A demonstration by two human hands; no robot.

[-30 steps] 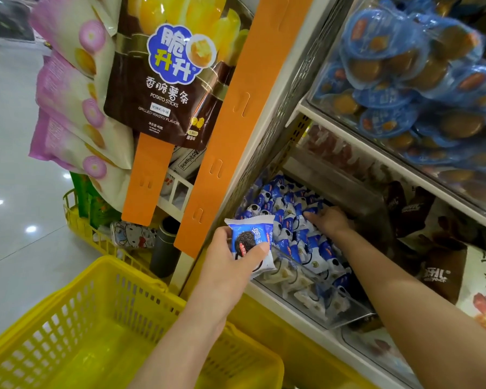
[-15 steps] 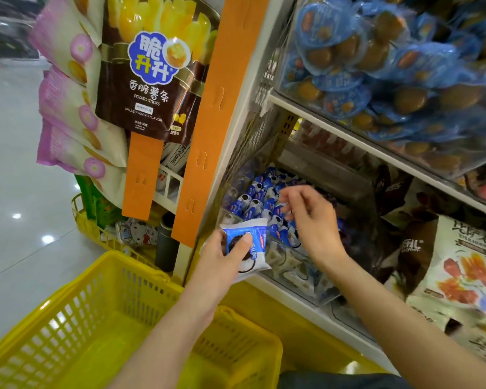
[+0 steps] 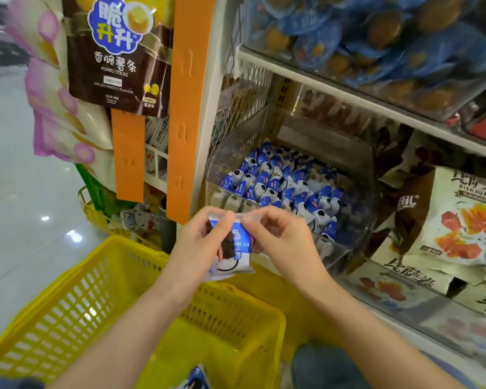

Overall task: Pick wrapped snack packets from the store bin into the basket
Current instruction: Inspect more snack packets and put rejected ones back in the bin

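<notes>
Two hands meet at the centre of the frame: the left hand (image 3: 199, 242) grips one blue-and-white packet (image 3: 234, 251) by its side, the right hand (image 3: 278, 240) pinches its top edge, just above the far rim of the one yellow basket (image 3: 76, 301). A second packet (image 3: 197, 379) lies in the basket at the bottom edge. Right of centre, the clear bin (image 3: 359, 209) holds a heap of packets (image 3: 278, 186), too many to count
</notes>
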